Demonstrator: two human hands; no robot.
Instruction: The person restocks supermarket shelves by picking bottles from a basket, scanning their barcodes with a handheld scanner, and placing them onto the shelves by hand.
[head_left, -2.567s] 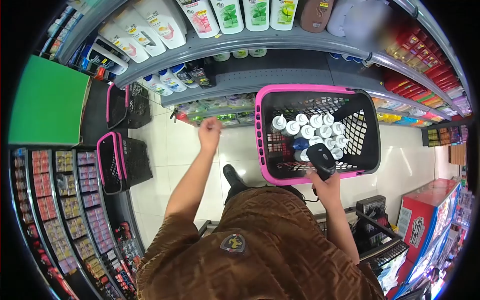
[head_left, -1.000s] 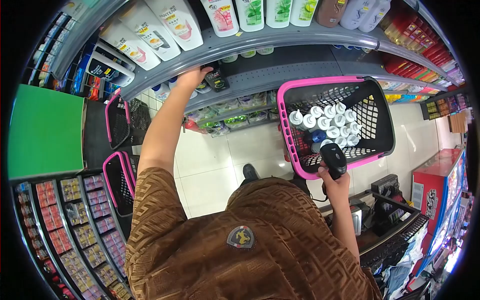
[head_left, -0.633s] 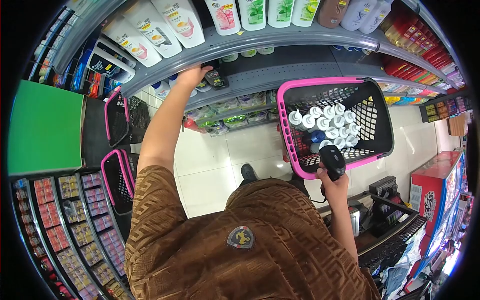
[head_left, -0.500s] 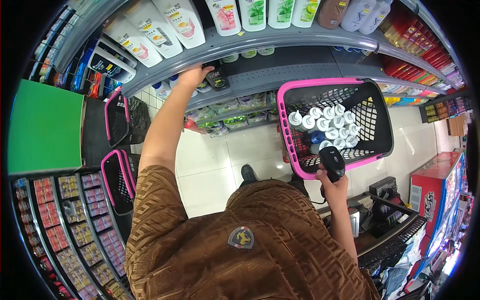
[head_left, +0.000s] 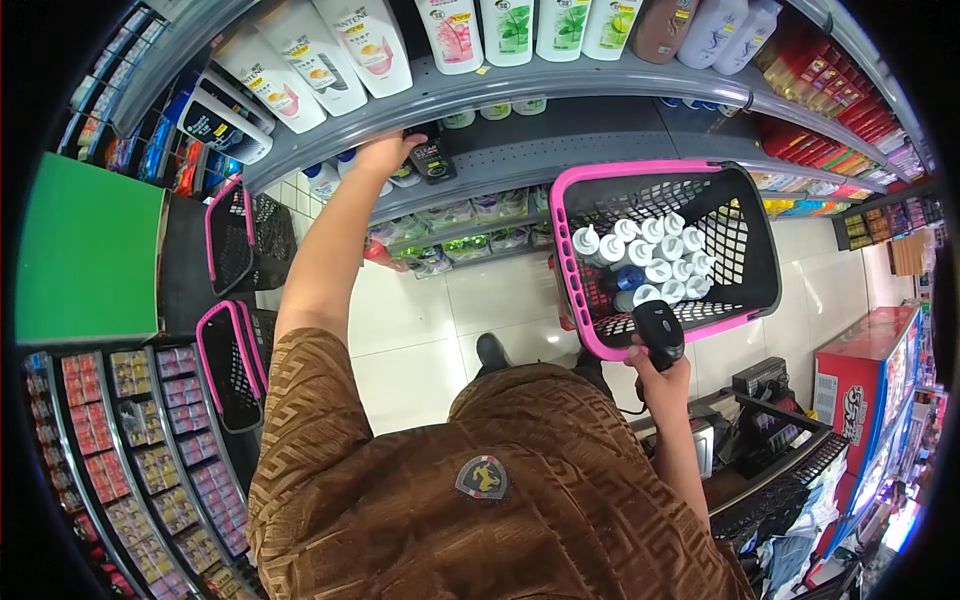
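Observation:
My left hand (head_left: pixel 385 155) reaches into the lower shelf (head_left: pixel 560 135), just under the upper shelf's edge. Its thumb lies by a black bottle (head_left: pixel 433 160); the other fingers are hidden, so its grip is unclear. White and blue bottles (head_left: pixel 322 180) stand below that hand. Wrapped round the handle of a black handheld scanner (head_left: pixel 658 332) is my right hand (head_left: pixel 660 378), at the near rim of a black basket with pink edging (head_left: pixel 562 240). Several white-capped bottles (head_left: pixel 658 270) and one with a blue cap (head_left: pixel 630 278) are inside the basket.
Large shampoo bottles (head_left: pixel 365 45) line the upper shelf. Pink-handled baskets (head_left: pixel 232 365) stand at the left, near a green panel (head_left: pixel 90 255) and racks of small packets (head_left: pixel 130 430). A red cabinet (head_left: pixel 860 385) and a black cart (head_left: pixel 770 440) are at the right.
My left hand has moved from over the floor up to the bottles on the lower shelf and since stayed there. The scanner remains in my right hand; the view has shifted slightly.

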